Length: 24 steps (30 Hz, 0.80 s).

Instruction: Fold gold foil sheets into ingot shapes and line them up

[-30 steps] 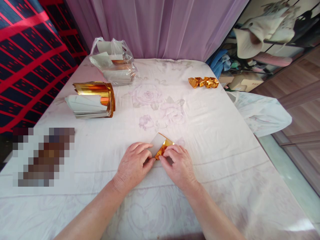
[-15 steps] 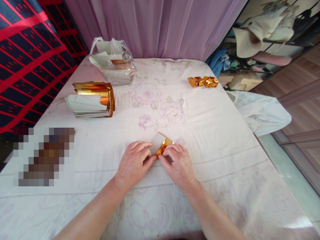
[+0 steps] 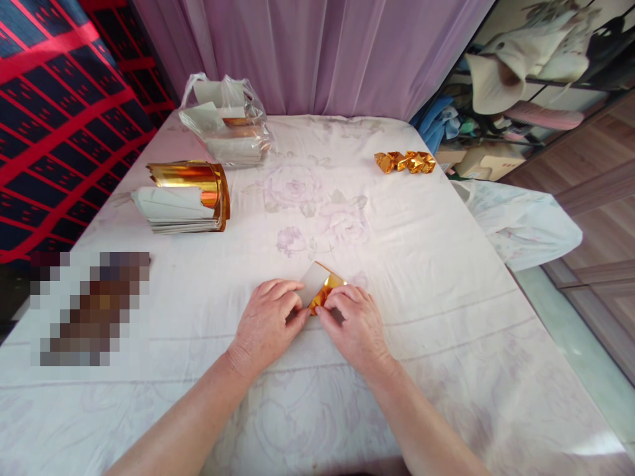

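A small sheet of gold foil paper, white on its back, lies partly folded on the pale flowered cloth near the front middle. My left hand pinches its left side and my right hand pinches its right side, the fingertips of both meeting at the paper's lower corner. Most of the sheet is hidden under my fingers.
A stack of gold foil sheets sits at the left, a clear plastic bag of more sheets behind it. Several folded gold pieces lie at the far right. A blurred patch is at the near left. The bed's edge drops off at the right.
My hands have stayed on the paper with only slight finger shifts; the view has nudged a little.
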{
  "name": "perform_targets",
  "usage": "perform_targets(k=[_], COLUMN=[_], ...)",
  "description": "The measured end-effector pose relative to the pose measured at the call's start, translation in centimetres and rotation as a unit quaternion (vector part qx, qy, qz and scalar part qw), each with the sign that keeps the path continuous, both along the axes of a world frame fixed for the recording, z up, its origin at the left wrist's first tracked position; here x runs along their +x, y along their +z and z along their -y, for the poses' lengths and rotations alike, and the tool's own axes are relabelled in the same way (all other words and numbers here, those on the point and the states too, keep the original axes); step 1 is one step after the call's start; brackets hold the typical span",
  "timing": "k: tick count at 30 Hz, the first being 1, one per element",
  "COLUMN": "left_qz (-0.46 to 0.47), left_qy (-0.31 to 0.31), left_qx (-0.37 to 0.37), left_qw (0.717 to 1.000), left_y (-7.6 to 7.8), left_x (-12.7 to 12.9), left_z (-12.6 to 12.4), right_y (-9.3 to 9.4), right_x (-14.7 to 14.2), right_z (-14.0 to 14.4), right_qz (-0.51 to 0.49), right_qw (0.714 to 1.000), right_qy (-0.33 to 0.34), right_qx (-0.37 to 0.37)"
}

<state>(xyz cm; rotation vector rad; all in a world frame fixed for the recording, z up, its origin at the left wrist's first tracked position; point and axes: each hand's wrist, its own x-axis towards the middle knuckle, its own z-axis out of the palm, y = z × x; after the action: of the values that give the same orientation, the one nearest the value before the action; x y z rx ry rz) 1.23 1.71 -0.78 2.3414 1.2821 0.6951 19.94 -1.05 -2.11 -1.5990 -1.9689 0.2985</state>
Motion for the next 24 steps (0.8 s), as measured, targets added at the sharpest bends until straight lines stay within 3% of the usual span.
perform_targets(k=[24], left_qz=[-0.012], left_qy=[0.006], left_qx=[-0.001], left_qw=[1.0], left_y=[-0.02], left_x=[0.12], left_z=[0.01], right_y=[-0.03], right_x=[0.0], right_z=[0.02], right_qz=[-0.005], right_qw=[1.0], right_qy=[-0.004], right_qx=[-0.006])
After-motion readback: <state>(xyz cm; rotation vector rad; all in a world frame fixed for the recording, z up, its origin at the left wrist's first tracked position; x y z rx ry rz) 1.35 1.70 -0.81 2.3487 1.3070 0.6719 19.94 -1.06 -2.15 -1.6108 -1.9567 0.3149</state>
